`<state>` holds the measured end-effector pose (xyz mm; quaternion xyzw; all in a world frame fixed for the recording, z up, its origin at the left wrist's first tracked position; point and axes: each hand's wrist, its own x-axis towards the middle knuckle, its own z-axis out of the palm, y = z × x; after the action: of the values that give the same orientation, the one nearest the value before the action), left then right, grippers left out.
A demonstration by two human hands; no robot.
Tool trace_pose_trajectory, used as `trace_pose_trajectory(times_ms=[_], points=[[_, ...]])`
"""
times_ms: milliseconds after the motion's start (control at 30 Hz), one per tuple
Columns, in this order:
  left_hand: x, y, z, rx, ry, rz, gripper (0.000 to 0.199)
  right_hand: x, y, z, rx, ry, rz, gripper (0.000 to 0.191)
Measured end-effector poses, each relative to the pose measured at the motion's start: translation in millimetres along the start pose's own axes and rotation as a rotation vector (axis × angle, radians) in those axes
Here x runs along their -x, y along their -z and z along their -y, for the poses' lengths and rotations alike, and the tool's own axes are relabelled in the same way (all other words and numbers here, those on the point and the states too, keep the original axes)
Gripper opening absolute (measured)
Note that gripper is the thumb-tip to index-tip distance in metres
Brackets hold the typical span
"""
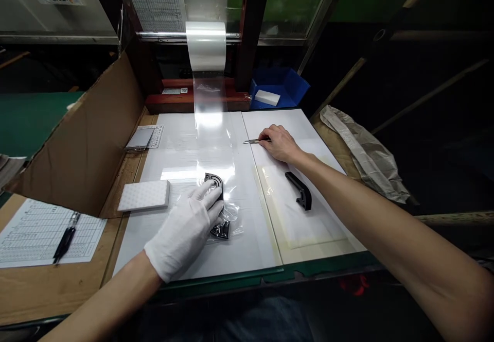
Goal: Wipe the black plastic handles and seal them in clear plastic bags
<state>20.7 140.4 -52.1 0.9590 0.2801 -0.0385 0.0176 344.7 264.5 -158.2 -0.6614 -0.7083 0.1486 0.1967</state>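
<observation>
My left hand (189,221), in a white glove, rests over a black curved handle (219,230) wrapped in clear plastic. Its fingers curl across the handle's middle and hide part of it; the thumb is out of sight. My right hand (281,142) is bare and closed around a slim pointed metal tool (251,141), whose tip points left toward the film; its exact kind is unclear. A second black handle (300,190), unwrapped, lies on a white pad (285,223) below my right wrist. Clear film (210,100) runs down from a roll (206,46) toward the wrapped handle.
A white foam block (143,196) lies left of my gloved hand, beside a cardboard wall (85,136). Pens (66,241) lie on a printed sheet (34,234). At the back, a blue bin (287,87) holds a white block, beside a red-brown bar (170,104).
</observation>
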Motion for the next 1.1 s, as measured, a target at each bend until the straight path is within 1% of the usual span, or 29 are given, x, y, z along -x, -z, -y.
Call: trace_pose_trajectory(times_ms=[100,167,267,333,400,467,567,633,667,733,833,900,1000,1100], points=[[-3.0,1.2,-3.7,-0.025,0.006,0.033,0.038,0.6,0.3,0.7,0.001,0.004,0.002,0.015],[-6.4,2.2,-5.9,-0.029,0.003,0.011,0.034,0.7,1.1,0.9,0.003,0.005,0.002,0.019],[-8.6,-0.6,-9.4,-0.023,0.008,-0.089,0.031,0.0,2.7,0.2,0.003,0.014,0.009,0.028],[-6.8,-3.0,-11.1,-0.004,0.01,-0.17,0.024,-1.1,3.6,-0.6,0.006,0.02,0.021,0.027],[-2.8,-2.6,-9.8,0.03,0.046,-0.273,0.016,-2.7,4.1,-1.4,0.01,0.021,0.03,0.024],[1.4,2.2,-2.8,0.072,0.114,-0.386,0.01,-4.6,4.6,-2.2,0.011,0.015,0.033,0.021],[3.0,13.8,21.9,0.086,0.22,-0.505,0.024,-6.1,8.2,-2.6,0.001,0.012,0.035,0.013],[-1.4,19.7,45.8,0.065,0.285,-0.528,0.03,-5.6,14.8,-0.4,-0.02,0.016,0.026,0.01],[-5.4,21.3,58.6,0.079,0.313,-0.522,0.034,-5.0,19.5,2.3,-0.034,0.021,0.011,0.01],[-17.0,21.6,83.9,0.166,0.337,-0.473,0.048,-4.0,31.0,12.0,-0.066,0.044,-0.038,0.012],[-41.4,16.6,116.0,0.363,0.35,-0.328,0.077,-5.1,46.4,38.6,-0.109,0.154,-0.081,0.016],[-59.3,10.9,132.3,0.443,0.354,-0.225,0.09,-9.3,49.5,62.4,-0.121,0.256,-0.044,0.016],[-81.0,0.6,149.7,0.469,0.354,-0.11,0.104,-22.2,38.7,98.2,-0.089,0.353,0.033,0.017],[-91.0,-9.3,161.6,0.449,0.376,0.007,0.107,-40.2,15.7,124.4,-0.036,0.377,0.066,0.02]])
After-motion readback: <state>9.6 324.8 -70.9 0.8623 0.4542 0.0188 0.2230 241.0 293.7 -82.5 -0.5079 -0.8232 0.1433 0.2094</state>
